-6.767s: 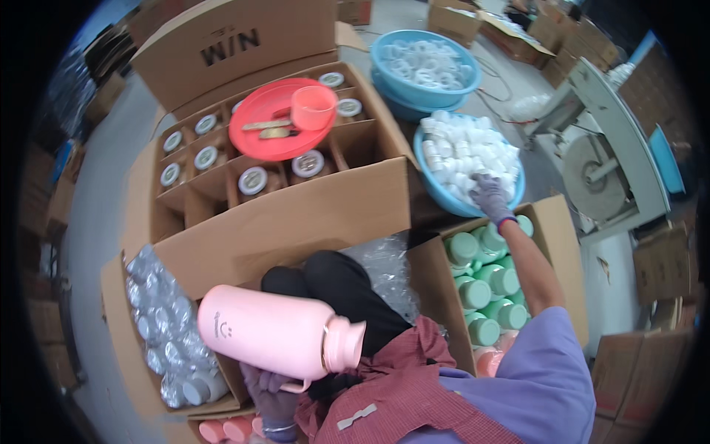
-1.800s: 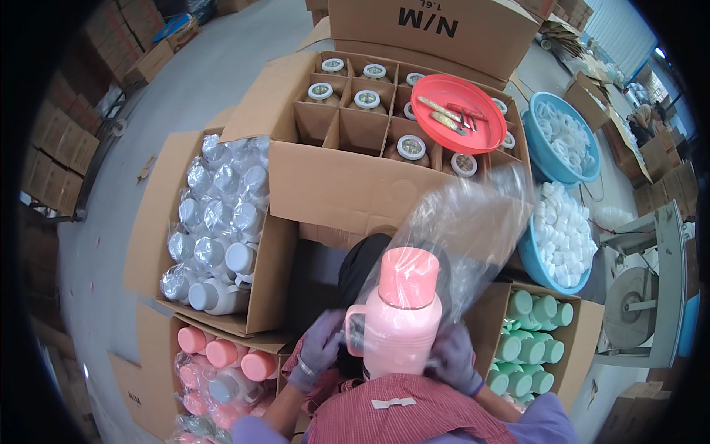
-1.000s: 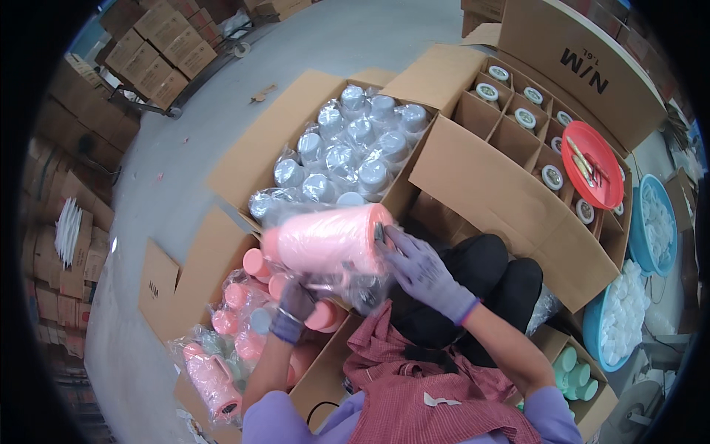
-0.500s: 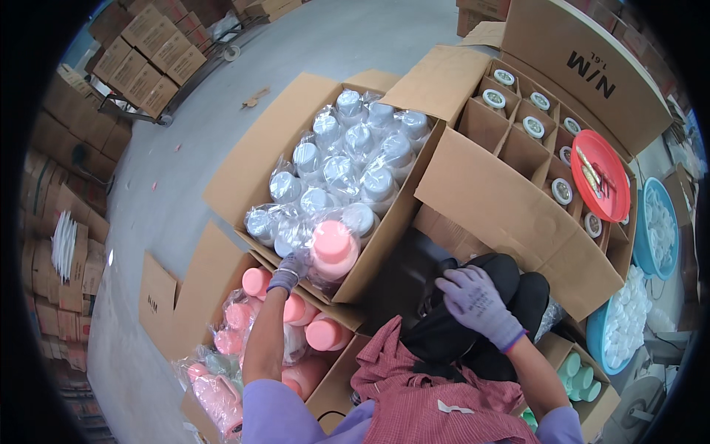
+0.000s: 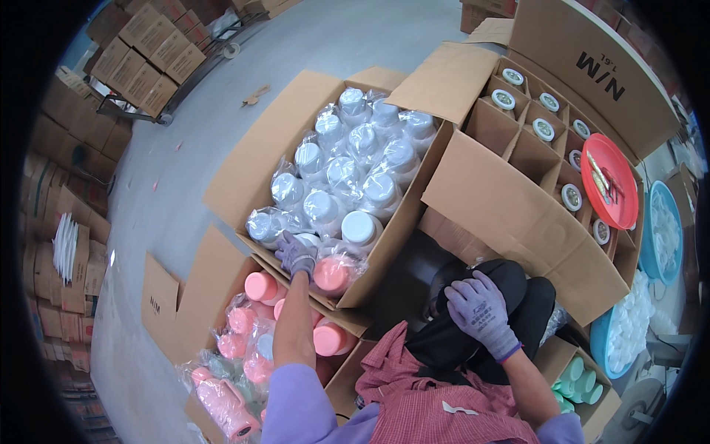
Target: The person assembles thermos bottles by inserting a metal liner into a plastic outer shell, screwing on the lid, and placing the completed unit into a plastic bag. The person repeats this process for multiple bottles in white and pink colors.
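Nearest us, the right hand (image 5: 479, 312) in its pale purple knit glove rests on the black-trousered knee (image 5: 505, 275), its grip loosely spread, holding nothing we can see. Further on, the pink round-capped bottle (image 5: 331, 274) in clear plastic film sits in the near corner of the open brown cardboard carton (image 5: 399, 226). We judge its thin film could snag or tear if the bottle were forced against crowded neighbours. Beside its cap, the left hand (image 5: 297, 255), gloved alike, spreads its grip over film-wrapped pale blue-grey bottles (image 5: 322, 207), apparently touching them. Beyond, we see the round red plastic tray (image 5: 620, 211) on the divided cardboard carton (image 5: 510, 222).
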`<state>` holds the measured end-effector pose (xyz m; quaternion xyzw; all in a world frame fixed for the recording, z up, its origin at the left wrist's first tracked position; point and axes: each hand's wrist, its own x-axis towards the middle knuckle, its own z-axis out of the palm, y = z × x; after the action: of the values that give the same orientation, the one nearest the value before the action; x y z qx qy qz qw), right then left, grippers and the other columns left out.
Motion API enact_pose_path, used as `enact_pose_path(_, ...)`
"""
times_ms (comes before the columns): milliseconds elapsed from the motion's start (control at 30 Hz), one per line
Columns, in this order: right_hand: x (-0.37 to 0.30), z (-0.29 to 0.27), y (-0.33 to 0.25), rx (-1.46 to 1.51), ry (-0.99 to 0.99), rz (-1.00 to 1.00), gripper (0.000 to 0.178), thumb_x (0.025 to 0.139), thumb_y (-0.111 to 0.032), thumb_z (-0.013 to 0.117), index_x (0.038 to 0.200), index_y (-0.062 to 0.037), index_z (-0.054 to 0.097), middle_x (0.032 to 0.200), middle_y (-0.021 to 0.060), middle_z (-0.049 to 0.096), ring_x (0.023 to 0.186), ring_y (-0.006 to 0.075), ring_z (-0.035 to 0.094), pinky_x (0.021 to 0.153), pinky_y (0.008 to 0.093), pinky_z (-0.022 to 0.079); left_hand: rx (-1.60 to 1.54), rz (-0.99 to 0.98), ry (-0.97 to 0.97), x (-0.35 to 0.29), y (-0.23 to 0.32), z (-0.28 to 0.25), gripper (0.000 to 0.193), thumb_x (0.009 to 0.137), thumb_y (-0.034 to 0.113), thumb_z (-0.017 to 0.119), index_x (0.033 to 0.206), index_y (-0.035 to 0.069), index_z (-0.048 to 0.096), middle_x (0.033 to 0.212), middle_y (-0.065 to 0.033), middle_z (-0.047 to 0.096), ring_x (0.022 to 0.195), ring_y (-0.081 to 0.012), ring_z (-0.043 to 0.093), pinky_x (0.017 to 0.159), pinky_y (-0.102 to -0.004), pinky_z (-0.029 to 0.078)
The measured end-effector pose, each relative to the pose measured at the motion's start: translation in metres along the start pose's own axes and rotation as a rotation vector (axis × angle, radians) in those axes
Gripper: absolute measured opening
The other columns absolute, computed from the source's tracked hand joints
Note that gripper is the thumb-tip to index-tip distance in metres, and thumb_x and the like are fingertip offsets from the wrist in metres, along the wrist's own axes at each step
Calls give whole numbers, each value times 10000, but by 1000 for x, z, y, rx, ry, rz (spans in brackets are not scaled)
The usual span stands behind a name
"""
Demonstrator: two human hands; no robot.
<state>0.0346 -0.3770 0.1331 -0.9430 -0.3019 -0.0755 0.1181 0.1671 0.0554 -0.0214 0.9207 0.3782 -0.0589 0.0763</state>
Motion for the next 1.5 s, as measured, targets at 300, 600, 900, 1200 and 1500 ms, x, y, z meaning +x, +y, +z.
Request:
enact_pose_path(300,11,-4,-8,236,18,33,242,861,-236,658,1070,-114,665,1064,81,653,1008,260,628,1036,429,435,-33,302,40,0,-24,-118,898,581,338,863,1373,122,500,1403,-204,454,1286,-438,441,1089,-480,385)
enact_pose_path(600,103,-42,10,1746,135,940,753,1022,-494,489,1577,-65,215,1537,121,378,1359,314,423,1078,377,392,-118,1734,364,-233,55,-359,620,565,156,808,1169,138,672,1245,-106,553,1163,-386,501,920,-512,500)
enact_pose_path(900,-33,-86,136,1788,1130,424,595,993,-554,510,1332,-67,554,1271,110,636,1179,245,620,999,402,520,-1055,1095,-190,-333,86,-179,821,729,240,848,1377,-20,416,1281,-151,509,1142,-345,542,956,-460,474)
enact_pose_path(1200,-129,-94,118,1109,854,410,299,964,-305,519,859,-39,608,1203,170,612,1118,262,593,1011,397,456,-1596,817,-1070,-321,316,-181,605,980,360,625,1444,40,405,1233,-81,584,1078,-164,614,882,-318,534)
enact_pose_path(1500,-151,-123,55,680,501,311,168,797,-107,648,946,-37,615,1048,115,648,1013,299,615,1071,462,409,-1257,1076,-1180,-360,353,-137,493,1024,315,544,1362,-43,511,1269,-108,603,1155,-169,569,1004,-312,459)
